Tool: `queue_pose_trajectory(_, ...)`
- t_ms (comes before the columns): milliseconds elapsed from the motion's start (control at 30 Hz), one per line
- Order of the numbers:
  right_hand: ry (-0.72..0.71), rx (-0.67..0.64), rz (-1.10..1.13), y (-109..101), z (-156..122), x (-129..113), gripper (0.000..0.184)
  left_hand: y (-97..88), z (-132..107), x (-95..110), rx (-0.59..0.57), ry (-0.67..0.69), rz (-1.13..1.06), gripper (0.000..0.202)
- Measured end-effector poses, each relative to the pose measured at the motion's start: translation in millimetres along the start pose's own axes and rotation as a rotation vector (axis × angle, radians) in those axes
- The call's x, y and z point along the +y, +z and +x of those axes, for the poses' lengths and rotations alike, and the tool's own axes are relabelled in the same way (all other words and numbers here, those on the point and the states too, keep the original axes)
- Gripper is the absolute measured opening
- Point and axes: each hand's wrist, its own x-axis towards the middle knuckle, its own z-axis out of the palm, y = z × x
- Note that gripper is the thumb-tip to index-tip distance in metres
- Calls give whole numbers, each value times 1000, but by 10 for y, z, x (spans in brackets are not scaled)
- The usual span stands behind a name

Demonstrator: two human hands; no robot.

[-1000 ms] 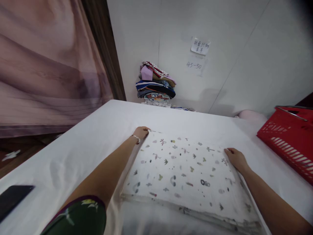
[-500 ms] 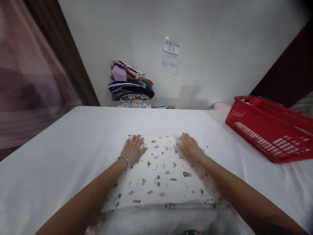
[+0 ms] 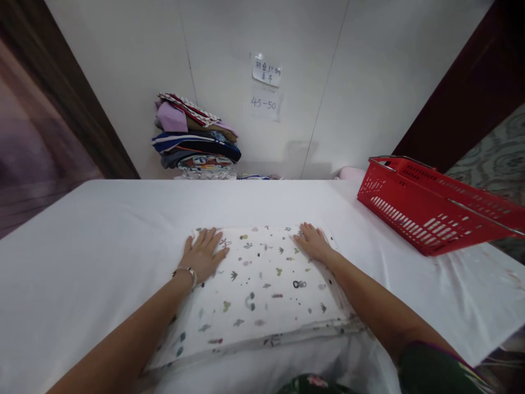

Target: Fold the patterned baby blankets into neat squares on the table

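A folded white cloth [image 3: 262,279] printed with small plants, rainbows and other little figures lies on the white-covered table in front of me. Its near edge shows more than one layer. My left hand [image 3: 203,256], with a bracelet at the wrist, rests flat on the cloth's far left corner, fingers spread. On the far right corner my right hand [image 3: 314,242] lies palm down, fingers stretched out. Neither hand grips the fabric. My right forearm covers part of the cloth's right edge.
A red plastic basket [image 3: 435,205] with metal handles stands at the table's right side. Behind the far edge is a stack of folded fabrics [image 3: 197,137] against the wall. Two paper notes [image 3: 266,85] hang there. The white table cover [image 3: 102,235] spreads around the cloth.
The view has swung to the right, so everything sits further left. My right hand, blurred before, now lies still at the far right corner. My left hand stays on its corner.
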Motion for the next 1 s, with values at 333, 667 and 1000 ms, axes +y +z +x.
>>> queue_pose_trajectory(333, 75, 29, -55, -1, -91, 292, 76, -80, 39, 39, -69, -26, -29, 66)
queue_pose_trajectory(667, -107, 149, -92, 123, -1095, 301, 67, -276, -835, 10, -30, 69, -37, 61)
queue_pose_trajectory(1000, -103, 193, -50, 167, -1196, 386, 60, -90, -1057, -86, -61, 11, -222, 55)
